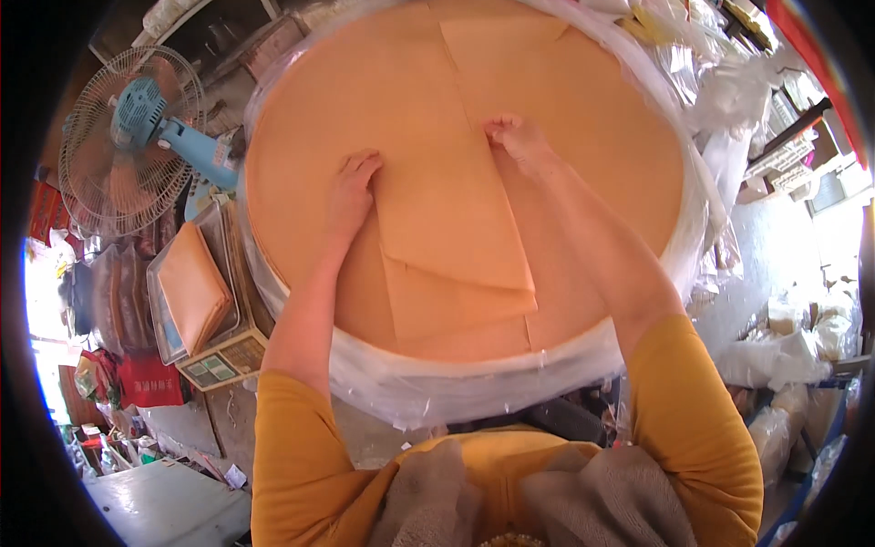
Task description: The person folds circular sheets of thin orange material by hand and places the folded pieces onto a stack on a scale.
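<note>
A large round stack of thin orange sheets (602, 118) spreads in front of me. Over its middle lies a long folded orange sheet (456, 219), its near part doubled back with a loose slanting flap. My left hand (354, 187) is at the fold's left edge, with the fingers curled onto the sheet. At the right edge, a little farther away, my right hand (519, 141) has its thumb and fingers closed together on the sheet's border. The fingertips of both hands are partly hidden.
Clear plastic wrap (383, 387) surrounds the round stack. At the left stand a blue fan (137, 114) and a bin (239, 301) holding folded orange sheets (193, 284). Plastic bags (738, 100) crowd the right side. A pale tabletop (173, 501) lies at the lower left.
</note>
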Demonstrator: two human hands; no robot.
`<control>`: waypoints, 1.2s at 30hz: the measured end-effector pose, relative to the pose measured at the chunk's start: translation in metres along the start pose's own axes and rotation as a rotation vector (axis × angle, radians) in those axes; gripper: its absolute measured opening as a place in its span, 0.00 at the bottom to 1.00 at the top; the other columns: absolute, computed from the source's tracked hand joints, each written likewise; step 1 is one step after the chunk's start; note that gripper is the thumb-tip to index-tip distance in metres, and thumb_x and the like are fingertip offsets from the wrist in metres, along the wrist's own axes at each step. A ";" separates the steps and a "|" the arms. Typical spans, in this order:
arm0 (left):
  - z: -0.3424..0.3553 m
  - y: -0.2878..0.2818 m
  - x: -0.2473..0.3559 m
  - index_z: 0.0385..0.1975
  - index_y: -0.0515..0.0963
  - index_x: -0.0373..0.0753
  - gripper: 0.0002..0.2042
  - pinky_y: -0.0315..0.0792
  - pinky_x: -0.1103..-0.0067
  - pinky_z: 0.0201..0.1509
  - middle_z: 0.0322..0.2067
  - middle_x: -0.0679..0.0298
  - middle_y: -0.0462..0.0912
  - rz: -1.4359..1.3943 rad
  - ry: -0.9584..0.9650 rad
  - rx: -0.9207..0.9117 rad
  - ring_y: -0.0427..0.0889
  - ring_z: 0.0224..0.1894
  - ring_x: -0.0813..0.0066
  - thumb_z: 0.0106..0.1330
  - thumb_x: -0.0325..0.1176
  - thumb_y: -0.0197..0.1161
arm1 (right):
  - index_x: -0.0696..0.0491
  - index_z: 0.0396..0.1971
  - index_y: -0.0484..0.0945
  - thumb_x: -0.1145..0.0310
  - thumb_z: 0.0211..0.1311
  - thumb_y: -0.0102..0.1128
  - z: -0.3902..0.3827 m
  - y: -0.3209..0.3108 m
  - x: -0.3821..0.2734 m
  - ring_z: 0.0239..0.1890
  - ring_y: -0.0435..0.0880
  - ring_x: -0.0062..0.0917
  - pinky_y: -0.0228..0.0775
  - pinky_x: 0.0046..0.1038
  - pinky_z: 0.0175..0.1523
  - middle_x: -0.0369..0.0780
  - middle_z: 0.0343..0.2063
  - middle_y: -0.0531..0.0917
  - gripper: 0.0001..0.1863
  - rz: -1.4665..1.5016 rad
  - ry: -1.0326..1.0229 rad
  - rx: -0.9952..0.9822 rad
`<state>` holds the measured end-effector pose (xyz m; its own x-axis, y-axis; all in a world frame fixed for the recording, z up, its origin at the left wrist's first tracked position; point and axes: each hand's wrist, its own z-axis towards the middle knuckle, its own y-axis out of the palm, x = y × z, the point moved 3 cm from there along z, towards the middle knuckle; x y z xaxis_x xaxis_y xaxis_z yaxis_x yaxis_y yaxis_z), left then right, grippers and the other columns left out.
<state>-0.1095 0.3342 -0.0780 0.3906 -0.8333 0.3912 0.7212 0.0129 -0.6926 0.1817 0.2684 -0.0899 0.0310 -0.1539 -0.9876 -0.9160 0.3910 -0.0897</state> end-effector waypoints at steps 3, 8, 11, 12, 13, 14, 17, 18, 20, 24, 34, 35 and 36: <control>-0.027 -0.012 0.019 0.47 0.75 0.32 0.15 0.66 0.68 0.60 0.54 0.52 0.73 0.193 0.012 -0.123 0.70 0.58 0.54 0.60 0.16 0.52 | 0.58 0.52 0.74 0.71 0.60 0.57 -0.054 -0.018 -0.004 0.40 0.81 0.25 0.72 0.25 0.44 0.41 0.40 0.82 0.19 -0.354 -0.064 0.097; -0.089 -0.032 0.104 0.59 0.67 0.34 0.22 0.56 0.66 0.69 0.61 0.49 0.65 -0.083 -0.228 -0.208 0.59 0.67 0.51 0.63 0.29 0.55 | 0.57 0.54 0.72 0.62 0.58 0.63 -0.155 -0.021 0.006 0.42 0.80 0.25 0.73 0.27 0.45 0.43 0.43 0.80 0.25 -0.376 0.033 -0.023; -0.104 -0.031 0.133 0.63 0.62 0.36 0.28 0.49 0.63 0.71 0.66 0.52 0.58 -0.027 -0.143 -0.309 0.53 0.70 0.55 0.67 0.43 0.54 | 0.58 0.55 0.71 0.61 0.58 0.62 -0.183 -0.003 -0.006 0.42 0.80 0.29 0.74 0.31 0.46 0.44 0.44 0.79 0.26 -0.349 0.006 -0.017; -0.104 -0.029 0.135 0.63 0.62 0.36 0.28 0.48 0.61 0.71 0.67 0.52 0.57 0.066 -0.115 -0.344 0.51 0.70 0.55 0.67 0.44 0.54 | 0.58 0.55 0.71 0.62 0.58 0.62 -0.187 0.000 -0.011 0.42 0.80 0.32 0.74 0.32 0.47 0.44 0.44 0.78 0.26 -0.377 -0.044 0.026; -0.105 -0.028 0.135 0.63 0.62 0.36 0.29 0.47 0.60 0.71 0.67 0.53 0.56 0.160 -0.088 -0.380 0.50 0.71 0.56 0.66 0.45 0.54 | 0.58 0.55 0.71 0.62 0.58 0.62 -0.189 0.003 -0.011 0.42 0.80 0.32 0.74 0.32 0.47 0.44 0.44 0.78 0.26 -0.375 -0.053 0.025; -0.107 -0.029 0.134 0.63 0.62 0.36 0.29 0.47 0.60 0.71 0.67 0.53 0.56 0.166 -0.086 -0.373 0.50 0.71 0.56 0.66 0.45 0.54 | 0.58 0.56 0.70 0.65 0.58 0.62 -0.189 0.007 -0.006 0.45 0.79 0.31 0.73 0.31 0.49 0.44 0.47 0.77 0.26 -0.484 -0.090 0.022; -0.109 -0.023 0.129 0.63 0.62 0.35 0.31 0.47 0.59 0.71 0.67 0.54 0.55 0.210 -0.066 -0.406 0.50 0.71 0.56 0.66 0.49 0.54 | 0.57 0.55 0.70 0.68 0.60 0.58 -0.185 0.017 0.011 0.54 0.73 0.33 0.68 0.34 0.56 0.44 0.54 0.72 0.23 -0.780 -0.396 0.068; -0.108 -0.023 0.129 0.63 0.61 0.36 0.32 0.48 0.59 0.71 0.67 0.53 0.56 0.254 -0.043 -0.442 0.50 0.71 0.55 0.65 0.51 0.54 | 0.57 0.55 0.70 0.67 0.62 0.54 -0.188 0.025 0.010 0.60 0.68 0.36 0.63 0.38 0.61 0.44 0.58 0.68 0.21 -0.962 -0.653 0.110; -0.109 -0.028 0.133 0.64 0.61 0.36 0.34 0.48 0.59 0.70 0.67 0.52 0.57 0.303 -0.015 -0.474 0.50 0.70 0.53 0.64 0.52 0.54 | 0.55 0.57 0.68 0.63 0.65 0.50 -0.191 0.034 0.020 0.64 0.63 0.37 0.58 0.41 0.64 0.44 0.60 0.66 0.22 -1.105 -0.711 0.045; -0.112 -0.040 0.168 0.64 0.59 0.37 0.36 0.50 0.60 0.70 0.65 0.50 0.58 0.388 0.060 -0.668 0.51 0.69 0.48 0.61 0.54 0.57 | 0.54 0.58 0.68 0.61 0.69 0.44 -0.186 0.035 0.029 0.69 0.54 0.37 0.52 0.47 0.67 0.43 0.63 0.62 0.22 -1.079 -0.710 -0.039; -0.103 -0.083 0.181 0.63 0.65 0.44 0.28 0.55 0.68 0.70 0.63 0.51 0.63 -0.090 -0.208 -0.908 0.57 0.68 0.54 0.59 0.28 0.55 | 0.50 0.57 0.70 0.84 0.56 0.48 -0.231 -0.021 -0.002 0.63 0.68 0.36 0.59 0.33 0.67 0.41 0.59 0.72 0.27 -0.774 -0.687 -0.471; -0.104 -0.087 0.186 0.63 0.65 0.44 0.28 0.55 0.68 0.70 0.63 0.51 0.63 -0.093 -0.208 -0.907 0.57 0.68 0.54 0.59 0.28 0.55 | 0.49 0.57 0.71 0.84 0.55 0.49 -0.243 -0.021 0.003 0.63 0.69 0.36 0.58 0.34 0.67 0.40 0.58 0.73 0.27 -0.733 -0.718 -0.446; -0.109 -0.090 0.191 0.62 0.66 0.44 0.28 0.56 0.68 0.70 0.63 0.52 0.65 -0.165 -0.222 -0.935 0.59 0.67 0.54 0.57 0.25 0.55 | 0.49 0.56 0.72 0.84 0.55 0.50 -0.251 -0.022 0.006 0.62 0.69 0.36 0.58 0.34 0.67 0.40 0.57 0.74 0.28 -0.690 -0.749 -0.420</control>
<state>-0.1624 0.1140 -0.0065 0.4932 -0.6611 0.5655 0.0686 -0.6185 -0.7828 0.1014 0.0314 -0.0618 0.6928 0.4247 -0.5828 -0.6673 0.0711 -0.7414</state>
